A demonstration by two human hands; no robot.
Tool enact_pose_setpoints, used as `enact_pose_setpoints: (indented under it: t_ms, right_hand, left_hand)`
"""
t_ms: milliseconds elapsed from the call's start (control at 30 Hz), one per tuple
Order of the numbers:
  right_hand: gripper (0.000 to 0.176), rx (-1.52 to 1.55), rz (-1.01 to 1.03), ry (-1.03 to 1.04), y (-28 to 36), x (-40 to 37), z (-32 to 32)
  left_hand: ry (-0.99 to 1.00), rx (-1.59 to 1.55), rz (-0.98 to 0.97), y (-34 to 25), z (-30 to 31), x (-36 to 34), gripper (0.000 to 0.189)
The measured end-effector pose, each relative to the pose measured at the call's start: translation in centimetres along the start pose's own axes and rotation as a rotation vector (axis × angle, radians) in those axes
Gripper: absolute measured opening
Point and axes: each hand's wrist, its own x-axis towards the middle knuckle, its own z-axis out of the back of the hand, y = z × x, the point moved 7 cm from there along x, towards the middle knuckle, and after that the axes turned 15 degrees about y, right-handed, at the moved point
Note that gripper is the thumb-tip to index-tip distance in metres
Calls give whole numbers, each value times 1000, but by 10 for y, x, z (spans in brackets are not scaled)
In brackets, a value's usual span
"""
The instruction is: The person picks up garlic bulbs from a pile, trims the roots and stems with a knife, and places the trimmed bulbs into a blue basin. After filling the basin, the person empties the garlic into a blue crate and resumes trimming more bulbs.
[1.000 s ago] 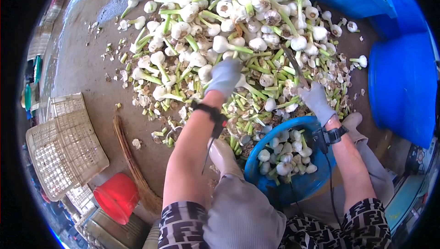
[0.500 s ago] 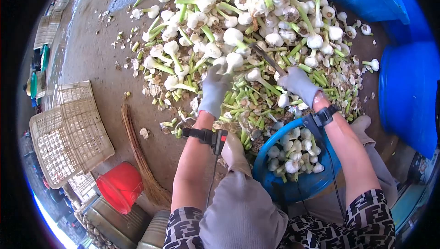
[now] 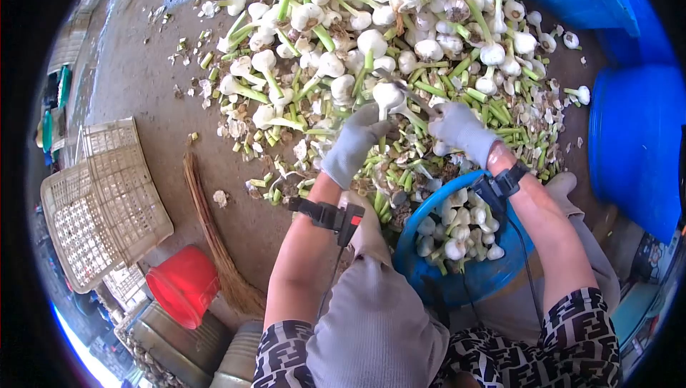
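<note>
Single head-worn camera; wide, round-edged view forward and down; left hand [image 3: 354, 143] and right hand [image 3: 463, 131] near, garlic pile [image 3: 429, 49] beyond.

Left hand [image 3: 354, 145] and right hand [image 3: 461, 133], both gloved, held forward, near each other but apart.
Left forearm [image 3: 304, 252] is extended forward and angled slightly inward; the left hand is turned toward the right, its fingers bent in a grip. Right forearm [image 3: 547, 227] is slanted forward and inward; the right hand is seen from the back, its fingers curled. Both wrists are banded by dark straps.
</note>
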Motion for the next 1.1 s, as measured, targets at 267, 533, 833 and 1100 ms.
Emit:
enact_pose_setpoints:
  t_ms: [267, 533, 833, 1100]
  right_hand:
    - [23, -499, 140, -146, 41, -25, -4]
    - [11, -485, 610, -371, 67, -39, -7]
    - [23, -95, -51, -294, -44, -2, 63]
    - [25, 1207, 718, 2, 3, -28, 22]
  left_hand:
    - [-199, 449, -78, -3, 12, 2, 21]
    - [-58, 324, -214, 4, -14, -8, 18]
    - [-221, 430, -319, -73, -30, -41, 33]
    - [-316, 1049, -509, -86, -69, -8, 50]
